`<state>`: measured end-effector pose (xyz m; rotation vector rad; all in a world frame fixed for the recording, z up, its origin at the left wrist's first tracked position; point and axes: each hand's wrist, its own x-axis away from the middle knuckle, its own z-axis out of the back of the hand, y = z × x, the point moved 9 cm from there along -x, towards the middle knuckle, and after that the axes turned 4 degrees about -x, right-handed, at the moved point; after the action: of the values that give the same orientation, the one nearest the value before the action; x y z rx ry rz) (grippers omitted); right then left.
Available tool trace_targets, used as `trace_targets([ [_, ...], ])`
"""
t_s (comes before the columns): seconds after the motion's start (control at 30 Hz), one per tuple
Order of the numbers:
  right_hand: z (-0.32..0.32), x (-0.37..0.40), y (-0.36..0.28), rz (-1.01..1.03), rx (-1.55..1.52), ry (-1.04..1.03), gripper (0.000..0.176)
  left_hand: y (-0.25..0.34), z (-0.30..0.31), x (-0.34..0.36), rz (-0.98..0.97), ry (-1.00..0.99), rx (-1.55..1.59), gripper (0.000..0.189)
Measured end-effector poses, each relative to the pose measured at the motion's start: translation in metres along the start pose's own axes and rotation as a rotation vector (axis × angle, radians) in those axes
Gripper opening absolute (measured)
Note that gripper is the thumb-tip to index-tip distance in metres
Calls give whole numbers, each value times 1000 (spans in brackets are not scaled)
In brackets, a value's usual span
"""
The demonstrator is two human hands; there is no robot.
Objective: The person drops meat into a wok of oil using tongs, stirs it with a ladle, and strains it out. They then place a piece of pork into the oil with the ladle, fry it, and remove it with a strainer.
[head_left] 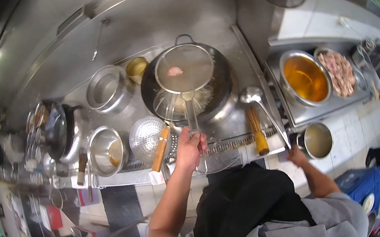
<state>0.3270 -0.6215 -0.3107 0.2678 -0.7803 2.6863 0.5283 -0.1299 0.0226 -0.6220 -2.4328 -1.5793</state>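
My left hand (191,148) is closed round the handle of a round fine-mesh strainer (196,69), held over a dark wok (224,69). One small pinkish piece (174,71) lies in the strainer. Beneath it, a wire skimmer (167,107) with a wooden handle rests at the wok, over pale contents that are partly hidden. My right hand (297,156) is closed at the lower end of the long handle of a metal ladle (251,94), whose bowl is right of the wok. A pot (318,140) stands just beside that hand.
Left of the wok are a perforated ladle (145,139), a metal bowl (99,152) and a pot (106,87). A bamboo brush (258,134) lies at the front edge. To the right stand a bowl of orange liquid (306,78) and raw meat pieces (338,73).
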Motion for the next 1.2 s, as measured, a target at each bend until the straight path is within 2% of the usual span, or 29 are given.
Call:
trace_targets([
  [0.07,47,31,-71,-181,-137,149,36,3,10,8,16,-32,-121,14],
  [0.13,68,40,-102,-138,-141,153,30,5,22,15,-2,-9,-130,14],
  [0.2,85,61,-116,-8,-284,143,32,6,33,17,0,-1,-172,17],
  [0.27,122,87,-171,-286,-724,-9,24,10,40,20,-18,29,-183,19],
  [0.3,141,87,-195,-224,-695,-16,22,8,45,19,-22,29,-215,19],
  [0.33,142,74,-205,-64,-818,-92,28,8,47,18,-26,26,-246,20],
  [0.4,174,54,-268,95,-799,-70,47,13,45,18,-42,28,-268,20],
  [0.47,196,30,-333,193,-800,-60,64,20,39,16,-67,18,-326,21],
  [0.53,205,8,-393,248,-681,-61,68,28,26,15,-86,-13,-353,23],
  [0.6,197,-1,-434,215,-782,-243,63,32,15,9,-107,-41,-380,24],
  [0.63,202,-4,-443,216,-780,-244,63,33,12,6,-97,-22,-365,25],
  [0.7,168,17,-464,-96,-1407,-818,52,30,16,5,-20,20,-263,26],
  [0.73,162,20,-464,-103,-1391,-827,52,27,20,7,-19,29,-248,26],
  [0.8,143,37,-480,-184,-1662,-1086,43,12,33,8,82,42,-77,28],
  [0.83,139,43,-487,-191,-1670,-1099,40,7,41,10,73,25,-55,20],
  [0.93,135,51,-510,-189,-1729,-1167,40,-1,66,22,27,14,-85,22],
  [1.0,136,54,-523,-168,-1650,-1144,47,3,77,31,18,27,-84,23],
  [1.07,136,45,-521,-9,-1052,-795,55,13,84,41,4,55,-86,28],
  [1.1,132,42,-525,62,-931,-769,68,15,88,43,3,56,-83,28],
  [1.13,124,44,-527,63,-928,-769,68,19,93,45,-9,80,-146,27],
  [1.2,118,45,-534,162,-774,-635,73,30,101,46,-30,105,-201,26],
])
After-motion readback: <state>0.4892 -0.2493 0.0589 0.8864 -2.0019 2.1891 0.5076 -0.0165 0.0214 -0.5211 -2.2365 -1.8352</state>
